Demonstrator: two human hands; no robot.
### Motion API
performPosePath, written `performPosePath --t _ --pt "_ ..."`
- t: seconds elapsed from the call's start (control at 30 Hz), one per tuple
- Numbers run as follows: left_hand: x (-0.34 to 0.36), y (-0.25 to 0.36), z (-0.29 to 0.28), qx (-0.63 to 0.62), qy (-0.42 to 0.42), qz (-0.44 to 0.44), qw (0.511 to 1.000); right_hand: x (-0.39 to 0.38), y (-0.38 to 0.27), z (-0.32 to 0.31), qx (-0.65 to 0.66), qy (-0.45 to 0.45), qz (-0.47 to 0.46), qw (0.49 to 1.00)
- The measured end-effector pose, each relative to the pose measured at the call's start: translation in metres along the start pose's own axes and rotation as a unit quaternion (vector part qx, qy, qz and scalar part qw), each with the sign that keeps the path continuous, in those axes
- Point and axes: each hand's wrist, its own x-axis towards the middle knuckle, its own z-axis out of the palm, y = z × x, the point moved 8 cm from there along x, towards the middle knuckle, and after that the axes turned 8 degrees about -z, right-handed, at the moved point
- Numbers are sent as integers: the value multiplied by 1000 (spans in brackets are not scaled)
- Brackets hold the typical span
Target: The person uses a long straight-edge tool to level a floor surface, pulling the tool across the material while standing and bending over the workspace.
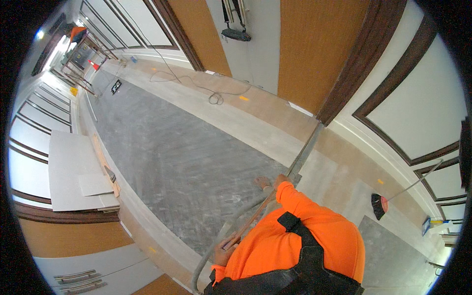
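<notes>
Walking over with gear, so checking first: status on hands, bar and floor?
Left hand at brown bar's near end; right hand by far end, grips unclear. Grey hose alongside; loose cable farther off.

White lights (58, 53) glare past the far left end of the floor (167, 147); even, soft light covers its middle. Wall panels (418, 103) bow toward the black fisheye rim; distant detail blurs.

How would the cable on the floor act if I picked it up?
The cable would probably flop, because it lies in loose curves. It looks thin, so each bit might feel light. Its overlapping loops could tangle.
</notes>
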Motion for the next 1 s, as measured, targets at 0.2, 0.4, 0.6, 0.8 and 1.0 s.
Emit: performPosePath --t 0.2,0.4,0.6,0.8,1.0 --pt "-4 -5 1 9 23 26 999 27 44 40 -71 18 -46 996" --pt "-3 -50 -17 68 59 -18 996 15 40 47 -131 -36 -77 988" --pt "-21 -24 -11 89 49 6 995 -1 14 49 -68 -20 -54 996" --pt "2 -24 -7 133 9 38 990 39 53 59 -68 11 -26 997" --pt "-5 -26 -9 145 38 -9 989 5 11 31 -72 7 -56 996"
